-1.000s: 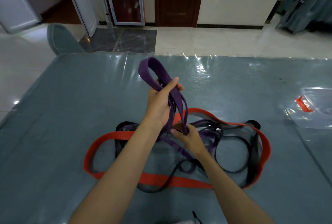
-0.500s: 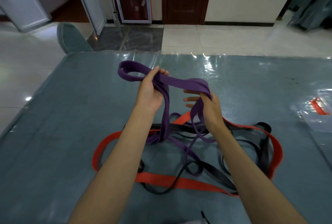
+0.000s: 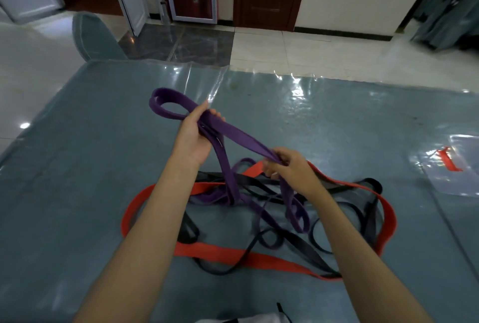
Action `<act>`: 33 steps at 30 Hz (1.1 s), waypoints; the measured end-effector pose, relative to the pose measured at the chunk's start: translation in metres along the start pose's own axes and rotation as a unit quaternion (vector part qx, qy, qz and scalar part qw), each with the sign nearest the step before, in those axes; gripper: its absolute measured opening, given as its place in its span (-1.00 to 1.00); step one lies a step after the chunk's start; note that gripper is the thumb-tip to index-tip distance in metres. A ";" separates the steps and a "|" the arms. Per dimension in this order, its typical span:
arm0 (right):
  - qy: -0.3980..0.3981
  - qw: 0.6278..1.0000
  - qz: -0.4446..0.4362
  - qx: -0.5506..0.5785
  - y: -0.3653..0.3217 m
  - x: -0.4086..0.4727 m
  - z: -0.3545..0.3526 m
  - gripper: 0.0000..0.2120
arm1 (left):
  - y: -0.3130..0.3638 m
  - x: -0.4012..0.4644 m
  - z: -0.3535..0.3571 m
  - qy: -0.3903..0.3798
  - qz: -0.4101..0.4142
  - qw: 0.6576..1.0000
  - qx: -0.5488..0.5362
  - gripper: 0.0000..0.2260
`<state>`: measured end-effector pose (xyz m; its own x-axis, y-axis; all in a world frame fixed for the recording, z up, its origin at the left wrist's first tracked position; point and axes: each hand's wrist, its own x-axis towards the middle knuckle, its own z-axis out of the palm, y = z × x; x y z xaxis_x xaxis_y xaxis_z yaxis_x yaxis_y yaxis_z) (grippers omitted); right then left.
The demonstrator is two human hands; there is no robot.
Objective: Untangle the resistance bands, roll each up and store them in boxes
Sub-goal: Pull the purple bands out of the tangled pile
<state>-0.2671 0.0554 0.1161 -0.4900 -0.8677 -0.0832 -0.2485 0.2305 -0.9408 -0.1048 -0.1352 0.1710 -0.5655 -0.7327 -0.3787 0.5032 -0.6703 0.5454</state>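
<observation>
Above the table (image 3: 77,167), both hands (left (image 3: 193,138), right (image 3: 290,164)) grip the purple band (image 3: 241,138).

The table (image 3: 77,167) wears grey-blue cloth under a clear, glossy plastic sheet (image 3: 298,94) that glares; the purple band (image 3: 241,136) looks matt and rubbery, the red band (image 3: 233,254) smooth, the floor tiles (image 3: 311,50) polished

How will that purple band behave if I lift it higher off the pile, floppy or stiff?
Probably floppy: the purple band sags between the left hand and right hand, its lower loops drooping. It will likely drag neighbours, since it crosses the black bands and the red band. It seems light.
</observation>
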 end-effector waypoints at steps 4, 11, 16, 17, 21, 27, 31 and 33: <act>-0.033 0.998 0.041 -0.031 0.048 -0.012 -0.002 -0.76 | -0.008 0.004 -0.015 0.021 0.031 0.998 0.056 -0.85; 0.173 0.962 0.204 -0.062 0.142 -0.043 -0.030 -0.85 | -0.014 0.017 -0.068 0.113 0.104 0.966 0.208 -0.84; 0.177 0.928 0.319 -0.081 0.173 -0.052 -0.033 -0.71 | -0.023 0.024 -0.107 0.156 0.079 0.956 0.236 -0.84; 0.177 0.922 0.340 -0.049 0.175 -0.051 -0.030 -0.68 | -0.025 0.026 -0.113 0.164 0.073 0.954 0.239 -0.85; 0.177 0.897 0.400 0.067 0.181 -0.050 -0.020 -0.66 | -0.032 0.031 -0.130 0.189 0.056 0.957 0.212 -0.89; 0.159 0.893 0.419 0.044 0.192 -0.056 -0.019 -0.92 | -0.034 0.043 -0.147 0.220 0.048 0.948 0.226 -0.91; 0.228 0.907 0.352 -0.043 0.192 -0.063 -0.021 -0.82 | -0.033 0.052 -0.154 0.231 0.040 0.923 0.306 -0.92; 0.237 0.911 0.336 -0.008 0.186 -0.066 -0.022 -0.79 | -0.034 0.055 -0.158 0.220 0.038 0.915 0.335 -0.93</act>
<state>-0.2992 0.1657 -0.0462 -0.8409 -0.2408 -0.4847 0.2311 0.6501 -0.7239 -0.0497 -0.1719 0.0134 -0.1528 -0.8500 -0.5042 -0.0663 -0.5002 0.8634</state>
